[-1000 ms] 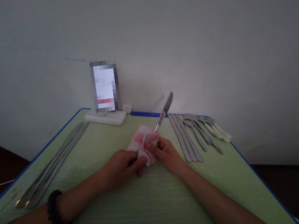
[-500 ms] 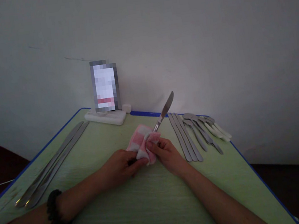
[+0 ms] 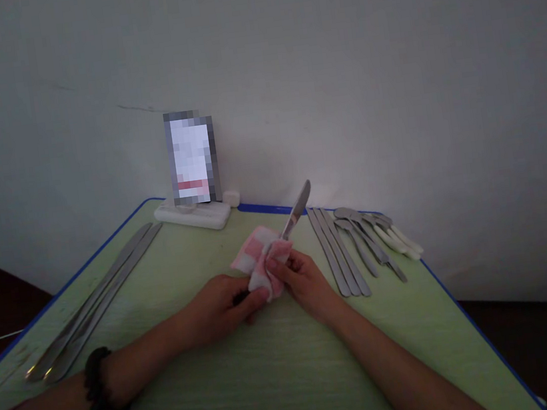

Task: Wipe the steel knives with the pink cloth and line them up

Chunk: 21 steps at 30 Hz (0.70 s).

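Observation:
A table knife [image 3: 298, 207] points up and to the right, its blade bare beyond a pink-and-white checked cloth [image 3: 258, 244]. The cloth is folded around its lower part and hides most of the handle. My right hand [image 3: 308, 281] is closed on the cloth, thumb pressing it against the knife. My left hand [image 3: 226, 302] is closed at the lower end, where the knife's line runs under the thumb; its exact hold on the handle is covered by cloth and fingers.
Long knives [image 3: 99, 302] lie at the table's left. On the right are three flat-handled utensils [image 3: 337, 250], several spoons and other cutlery [image 3: 363, 240], and white-handled pieces [image 3: 393, 236]. A blurred screen [image 3: 191, 158] stands on a white base [image 3: 194, 215] by the wall.
The knife has slid down and left through the cloth, so its tip sits lower. My left hand has shifted very slightly left; my right hand stays nearly in place.

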Each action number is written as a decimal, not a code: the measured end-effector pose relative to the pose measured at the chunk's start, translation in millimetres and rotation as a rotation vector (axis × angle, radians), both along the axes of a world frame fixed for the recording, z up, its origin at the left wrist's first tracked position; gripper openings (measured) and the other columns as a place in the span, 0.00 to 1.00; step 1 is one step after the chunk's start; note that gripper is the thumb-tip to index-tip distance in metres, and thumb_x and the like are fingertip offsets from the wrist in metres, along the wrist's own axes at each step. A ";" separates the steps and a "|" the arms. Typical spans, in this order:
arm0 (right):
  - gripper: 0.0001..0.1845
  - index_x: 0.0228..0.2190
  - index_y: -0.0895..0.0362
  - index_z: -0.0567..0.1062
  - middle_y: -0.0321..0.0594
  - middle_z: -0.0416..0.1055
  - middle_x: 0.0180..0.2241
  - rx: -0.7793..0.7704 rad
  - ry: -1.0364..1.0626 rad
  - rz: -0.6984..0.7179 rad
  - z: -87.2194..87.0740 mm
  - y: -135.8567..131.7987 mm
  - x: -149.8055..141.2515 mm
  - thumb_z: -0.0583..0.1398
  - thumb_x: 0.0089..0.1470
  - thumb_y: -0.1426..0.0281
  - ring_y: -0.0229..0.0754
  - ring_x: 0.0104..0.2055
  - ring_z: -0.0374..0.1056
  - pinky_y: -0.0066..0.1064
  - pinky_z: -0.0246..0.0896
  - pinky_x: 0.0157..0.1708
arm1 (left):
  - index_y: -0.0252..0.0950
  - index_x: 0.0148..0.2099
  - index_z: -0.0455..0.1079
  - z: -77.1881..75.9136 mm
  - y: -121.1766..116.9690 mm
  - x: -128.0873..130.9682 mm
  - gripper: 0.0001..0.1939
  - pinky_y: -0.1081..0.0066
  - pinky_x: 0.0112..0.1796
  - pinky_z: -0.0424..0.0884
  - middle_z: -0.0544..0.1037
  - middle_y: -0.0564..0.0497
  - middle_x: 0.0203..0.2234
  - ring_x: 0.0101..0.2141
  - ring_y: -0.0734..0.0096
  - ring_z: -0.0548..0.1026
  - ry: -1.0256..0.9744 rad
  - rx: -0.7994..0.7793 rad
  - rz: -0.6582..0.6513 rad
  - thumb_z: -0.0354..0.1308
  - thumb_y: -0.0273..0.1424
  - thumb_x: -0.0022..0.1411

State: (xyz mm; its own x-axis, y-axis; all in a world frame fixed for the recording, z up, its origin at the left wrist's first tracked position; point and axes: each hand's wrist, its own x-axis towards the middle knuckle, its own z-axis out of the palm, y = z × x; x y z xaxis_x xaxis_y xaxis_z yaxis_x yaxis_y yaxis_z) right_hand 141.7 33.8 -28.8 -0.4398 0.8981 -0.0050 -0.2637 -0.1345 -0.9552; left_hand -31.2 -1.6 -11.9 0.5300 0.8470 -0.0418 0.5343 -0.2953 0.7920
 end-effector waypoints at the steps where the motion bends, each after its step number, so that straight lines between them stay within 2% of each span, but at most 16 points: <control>1: 0.12 0.31 0.56 0.75 0.36 0.73 0.28 -0.001 0.003 0.002 -0.3 -0.2 -0.2 0.65 0.43 0.63 0.36 0.29 0.66 0.27 0.61 0.31 | 0.34 0.24 0.63 -0.2 0.5 0.1 0.21 0.78 0.23 0.55 0.63 0.57 0.17 0.20 0.78 0.61 0.010 0.005 0.002 0.43 0.41 0.64; 4: 0.13 0.32 0.56 0.75 0.36 0.74 0.29 -0.020 0.041 -0.017 0.7 -1.0 -1.8 0.65 0.43 0.63 0.37 0.31 0.67 0.29 0.62 0.34 | 0.35 0.25 0.62 -1.7 2.2 0.2 0.18 0.77 0.22 0.52 0.59 0.58 0.16 0.19 0.79 0.58 0.072 0.033 -0.001 0.45 0.40 0.62; 6: 0.14 0.33 0.56 0.75 0.37 0.74 0.30 -0.054 0.100 -0.084 2.8 -1.2 -3.1 0.65 0.44 0.62 0.38 0.32 0.68 0.30 0.63 0.36 | 0.35 0.23 0.61 -2.0 2.2 0.4 0.17 0.77 0.22 0.51 0.57 0.59 0.16 0.18 0.79 0.56 0.129 0.089 -0.022 0.46 0.38 0.61; 9: 0.15 0.33 0.56 0.74 0.38 0.74 0.32 -0.116 0.195 -0.219 7.3 -0.7 -4.2 0.64 0.45 0.60 0.40 0.36 0.69 0.32 0.64 0.37 | 0.35 0.21 0.58 0.1 0.0 0.3 0.16 0.76 0.23 0.51 0.59 0.58 0.16 0.19 0.79 0.57 0.194 0.206 -0.101 0.47 0.35 0.60; 11: 0.15 0.34 0.56 0.73 0.38 0.74 0.32 -0.135 0.214 -0.255 9.7 -0.4 -4.2 0.64 0.45 0.60 0.40 0.37 0.69 0.32 0.64 0.37 | 0.35 0.21 0.58 2.2 -1.7 -0.2 0.15 0.75 0.24 0.52 0.60 0.57 0.17 0.19 0.78 0.58 0.203 0.234 -0.130 0.48 0.34 0.59; 13: 0.15 0.34 0.56 0.73 0.38 0.74 0.33 -0.126 0.206 -0.238 10.0 -0.4 -3.9 0.64 0.45 0.61 0.40 0.37 0.68 0.32 0.64 0.36 | 0.35 0.24 0.60 3.3 -2.5 -1.4 0.12 0.76 0.24 0.53 0.61 0.57 0.18 0.20 0.78 0.59 0.158 0.190 -0.112 0.49 0.33 0.58; 16: 0.14 0.32 0.56 0.74 0.38 0.74 0.31 -0.073 0.160 -0.176 6.3 -0.4 -3.1 0.64 0.44 0.61 0.39 0.34 0.67 0.30 0.63 0.36 | 0.36 0.32 0.63 2.7 -1.9 -3.4 0.08 0.78 0.23 0.58 0.66 0.58 0.19 0.20 0.78 0.63 -0.011 -0.005 -0.085 0.47 0.33 0.60; 18: 0.13 0.31 0.56 0.75 0.37 0.73 0.29 -0.032 0.099 -0.136 2.3 0.0 -2.2 0.64 0.44 0.61 0.37 0.31 0.66 0.29 0.62 0.33 | 0.36 0.34 0.62 1.2 -1.2 -3.9 0.11 0.79 0.22 0.61 0.69 0.58 0.19 0.19 0.78 0.65 -0.084 -0.119 -0.066 0.43 0.36 0.63; 21: 0.12 0.29 0.56 0.75 0.36 0.72 0.27 0.008 0.019 -0.094 -2.4 0.8 -0.9 0.65 0.44 0.61 0.36 0.28 0.64 0.27 0.60 0.29 | 0.36 0.33 0.61 -1.5 -0.9 -3.0 0.16 0.78 0.22 0.62 0.68 0.59 0.15 0.16 0.78 0.64 -0.073 -0.145 -0.021 0.40 0.41 0.65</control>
